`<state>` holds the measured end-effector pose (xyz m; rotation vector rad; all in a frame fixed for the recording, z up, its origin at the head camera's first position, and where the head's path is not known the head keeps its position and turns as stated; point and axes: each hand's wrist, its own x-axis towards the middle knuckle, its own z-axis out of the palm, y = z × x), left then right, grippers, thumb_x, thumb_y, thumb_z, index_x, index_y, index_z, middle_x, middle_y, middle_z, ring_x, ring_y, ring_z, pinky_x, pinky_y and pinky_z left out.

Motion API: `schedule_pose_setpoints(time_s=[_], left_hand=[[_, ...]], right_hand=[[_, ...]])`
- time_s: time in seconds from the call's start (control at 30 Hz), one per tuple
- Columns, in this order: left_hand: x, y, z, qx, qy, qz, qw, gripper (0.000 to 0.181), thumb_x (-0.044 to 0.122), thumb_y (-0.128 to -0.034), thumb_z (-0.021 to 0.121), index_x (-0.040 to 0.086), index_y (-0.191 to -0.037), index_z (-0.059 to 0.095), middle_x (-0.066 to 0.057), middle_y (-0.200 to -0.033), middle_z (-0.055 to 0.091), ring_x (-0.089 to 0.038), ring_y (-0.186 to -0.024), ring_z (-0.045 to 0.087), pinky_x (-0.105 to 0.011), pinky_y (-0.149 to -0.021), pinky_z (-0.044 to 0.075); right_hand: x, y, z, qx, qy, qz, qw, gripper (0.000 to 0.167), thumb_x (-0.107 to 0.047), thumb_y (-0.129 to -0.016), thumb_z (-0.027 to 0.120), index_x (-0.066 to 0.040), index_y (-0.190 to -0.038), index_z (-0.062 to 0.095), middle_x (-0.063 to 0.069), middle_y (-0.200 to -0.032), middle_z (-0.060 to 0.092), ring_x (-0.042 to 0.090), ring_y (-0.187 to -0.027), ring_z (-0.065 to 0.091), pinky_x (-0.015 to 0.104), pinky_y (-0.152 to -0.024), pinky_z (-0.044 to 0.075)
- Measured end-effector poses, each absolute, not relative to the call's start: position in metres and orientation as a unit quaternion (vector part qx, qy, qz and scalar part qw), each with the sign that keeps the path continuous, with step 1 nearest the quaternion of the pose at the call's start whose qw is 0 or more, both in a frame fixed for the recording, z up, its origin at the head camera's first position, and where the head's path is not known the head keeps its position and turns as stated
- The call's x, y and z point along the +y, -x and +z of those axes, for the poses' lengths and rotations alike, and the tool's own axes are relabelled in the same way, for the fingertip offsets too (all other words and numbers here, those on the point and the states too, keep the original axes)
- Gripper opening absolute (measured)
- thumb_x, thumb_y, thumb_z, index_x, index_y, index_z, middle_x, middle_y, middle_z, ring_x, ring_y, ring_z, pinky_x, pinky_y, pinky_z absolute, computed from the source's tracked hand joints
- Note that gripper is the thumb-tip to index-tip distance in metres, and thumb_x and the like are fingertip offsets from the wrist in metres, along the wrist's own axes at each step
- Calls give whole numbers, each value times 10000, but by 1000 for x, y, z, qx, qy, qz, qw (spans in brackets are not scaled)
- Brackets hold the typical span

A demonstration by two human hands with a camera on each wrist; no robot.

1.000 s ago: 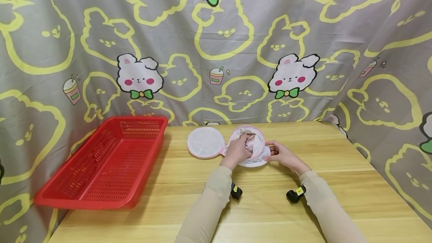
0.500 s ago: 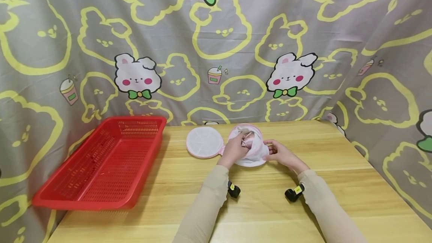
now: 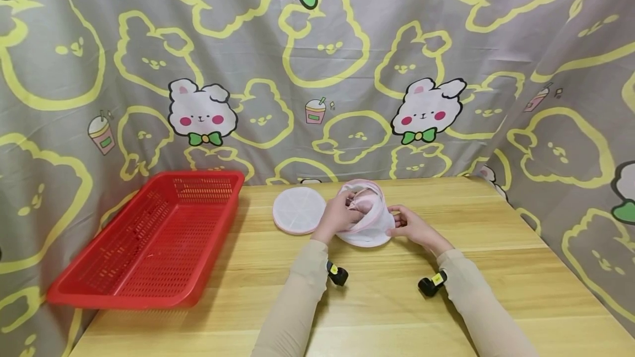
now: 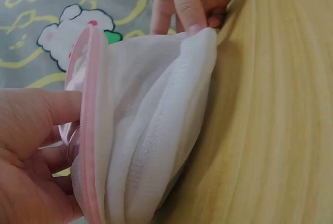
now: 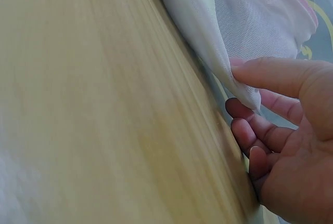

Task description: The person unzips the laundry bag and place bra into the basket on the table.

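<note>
A round white mesh laundry bag [image 3: 369, 231] with a pink zip rim stands on the table, its lid [image 3: 299, 211] folded out flat to the left. Shiny pale pink fabric [image 3: 364, 204] shows inside the mouth. My left hand [image 3: 339, 215] grips the bag at its raised rim; in the left wrist view its fingertips [image 4: 61, 154] are partly hidden behind the pink zip [image 4: 91, 130]. My right hand [image 3: 413, 229] pinches the bottom edge of the bag on the right, with the thumb [image 5: 270, 76] pressed on the mesh and other fingers loosely bent below.
A red perforated plastic basket [image 3: 190, 285] stands at the left of the wooden table [image 3: 397, 318]. Behind the table hangs a grey patterned curtain [image 3: 357, 153]. Both wrists carry small black cameras [image 3: 338, 274].
My left hand has drawn left, and the bag's rim has risen so its mouth looks rounder and its side is straighter. The right hand stays at the same edge.
</note>
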<state>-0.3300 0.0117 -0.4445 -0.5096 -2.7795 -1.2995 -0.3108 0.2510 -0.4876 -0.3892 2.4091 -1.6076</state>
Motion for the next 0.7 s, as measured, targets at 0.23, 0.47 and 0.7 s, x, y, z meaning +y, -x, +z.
schedule_pose_setpoints(time_s=[0.23,0.47,0.7], left_hand=[[6,334,-445,-882,165,-442,15,404,175,-761,803,122,-1124,633,-72,-1018,695,-166,-922,606,-280,-798,490],[0,334,-441,-866,163,-472,13,364,168,-762,814,124,-1082,646,-70,-975,698,-150,-879,607,-263,-764,486],[-2,334,-437,-857,164,-488,10,407,165,-768,804,118,-1143,654,-69,-1003,703,-148,-909,621,-253,-769,500]], right_hand=[[252,312,-490,822,135,-542,110,667,-52,-852,718,55,-1398,349,187,-1109,592,165,-948,557,225,-786,481],[251,312,-489,819,138,-546,108,659,-36,-850,712,61,-1395,353,208,-1115,595,161,-950,565,220,-785,485],[253,312,-490,818,127,-550,111,648,-19,-853,700,38,-1398,356,197,-1128,593,171,-954,560,223,-787,487]])
